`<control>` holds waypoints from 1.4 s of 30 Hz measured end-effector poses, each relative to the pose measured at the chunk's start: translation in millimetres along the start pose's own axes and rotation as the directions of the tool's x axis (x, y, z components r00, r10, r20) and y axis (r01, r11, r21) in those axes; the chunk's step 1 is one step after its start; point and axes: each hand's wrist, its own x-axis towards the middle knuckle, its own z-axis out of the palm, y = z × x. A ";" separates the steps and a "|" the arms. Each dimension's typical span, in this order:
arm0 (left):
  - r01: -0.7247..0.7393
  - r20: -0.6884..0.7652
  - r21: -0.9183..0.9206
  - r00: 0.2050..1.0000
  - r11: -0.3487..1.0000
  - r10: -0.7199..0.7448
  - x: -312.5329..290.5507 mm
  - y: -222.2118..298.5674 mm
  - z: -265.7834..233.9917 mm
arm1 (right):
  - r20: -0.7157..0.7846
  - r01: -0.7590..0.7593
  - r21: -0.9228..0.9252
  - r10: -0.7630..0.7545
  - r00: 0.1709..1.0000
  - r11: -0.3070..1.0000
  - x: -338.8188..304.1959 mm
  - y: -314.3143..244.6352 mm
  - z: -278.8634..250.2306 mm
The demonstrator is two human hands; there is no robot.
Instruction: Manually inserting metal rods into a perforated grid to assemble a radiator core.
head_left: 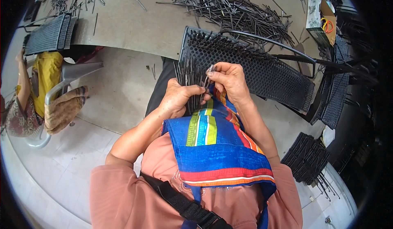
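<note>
My left hand (178,97) is wrapped round a bundle of thin dark sticks (188,73), held upright above my lap. Close on its right, my right hand (230,81) has thumb and fingers pinched on a stick (208,76) at the bundle's edge; whether it is one or more I cannot tell. Just beyond both hands a black perforated rack (262,73) slopes from the table edge. Short dark stick ends stand in its holes along the far side, while many nearer holes show no sticks.
A big heap of loose dark sticks (229,10) covers the table (123,24) beyond the rack. At the far right stands an open box (321,22) with orange-handled scissors (326,25). Stacked black racks (307,157) lie low at right. Another person (24,102) sits at left by a similar rack (49,32).
</note>
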 end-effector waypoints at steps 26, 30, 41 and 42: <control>-0.024 -0.079 0.017 0.997 1.000 0.025 4.1 0.0 11.5 | 0.007 0.625 -0.653 -0.822 0.569 0.427 23.4 -20.2 -26.0; -0.035 -0.086 0.020 0.996 0.999 0.036 3.9 1.0 13.3 | 0.092 0.642 -0.713 -0.870 0.485 0.282 25.6 -19.8 -24.0; 0.013 -0.071 -0.036 0.997 0.999 -0.016 5.0 -0.8 13.1 | 0.091 0.538 -0.798 -0.828 0.554 0.272 27.1 -24.6 -12.3; 0.009 -0.067 -0.043 0.998 0.999 -0.012 4.5 -0.4 13.6 | 0.049 0.484 -0.822 -0.810 0.584 0.299 23.1 -26.9 -10.4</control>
